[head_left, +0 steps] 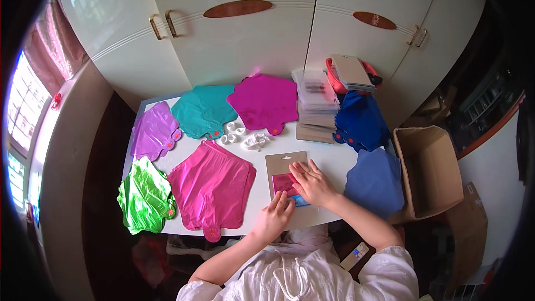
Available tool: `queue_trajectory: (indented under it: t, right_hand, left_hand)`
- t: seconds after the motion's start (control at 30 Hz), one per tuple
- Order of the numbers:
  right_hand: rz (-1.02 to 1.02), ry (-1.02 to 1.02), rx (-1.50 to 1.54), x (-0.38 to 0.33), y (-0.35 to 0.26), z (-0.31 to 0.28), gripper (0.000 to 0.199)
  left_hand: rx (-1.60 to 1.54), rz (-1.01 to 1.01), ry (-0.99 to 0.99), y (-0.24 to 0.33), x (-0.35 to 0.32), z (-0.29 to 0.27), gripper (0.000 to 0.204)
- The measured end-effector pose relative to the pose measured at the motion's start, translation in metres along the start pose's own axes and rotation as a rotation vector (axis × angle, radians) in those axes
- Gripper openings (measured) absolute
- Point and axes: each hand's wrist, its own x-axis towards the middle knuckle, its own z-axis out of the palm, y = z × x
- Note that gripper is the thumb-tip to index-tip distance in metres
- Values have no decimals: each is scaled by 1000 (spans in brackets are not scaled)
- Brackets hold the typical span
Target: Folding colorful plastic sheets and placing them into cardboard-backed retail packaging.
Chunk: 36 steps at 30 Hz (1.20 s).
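Both hands lie flat and open on a clear packet backed with brown card [285, 168] at the near edge of the white bench [329, 159]: the left hand [273, 218] presses its lower end, the right hand [313, 183] lies across the folded pink foil [283, 183] inside it. Neither hand grips anything; the fingers are spread, palms down.

The packet sits close to the bench edge, so a sideways push could, I judge, slide it off toward the lap. Pressing unevenly may crease the foil or leave it bunched in the sleeve.

Just left lies a flat pink foil balloon [212, 187], its tail hanging over the edge, and a crumpled green one [145, 196]; an elbow could drag either down. To the right a blue balloon [376, 181] overhangs beside an open cardboard box [432, 170].

Farther off are white ribbon coils [245, 136], purple [155, 131], teal [203, 110], magenta [263, 102] and dark blue [361, 120] balloons, and a tall stack of packets [317, 106] that looks liable to topple if jostled. White cupboard doors [239, 39] stand behind.
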Motion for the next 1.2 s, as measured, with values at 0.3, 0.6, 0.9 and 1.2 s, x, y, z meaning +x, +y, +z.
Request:
queue_trajectory:
  t: [0.3, 0.6, 0.9, 1.2]
  right_hand:
    - [134, 31, -76, -6, 5, 7, 63]
    - [267, 493, -17, 32, 105, -61, 35]
    - [345, 333, -319, 125, 224, -130, 7]
    - [438, -56, -777, 199, 266, -94, 16]
  left_hand:
    - [-30, -19, 16, -1, 0, 5, 40]
    - [-24, -11, 27, -4, 7, -1, 31]
    - [-11, 3, -56, -7, 16, -11, 25]
    - [-45, 28, -165, -9, 16, -15, 37]
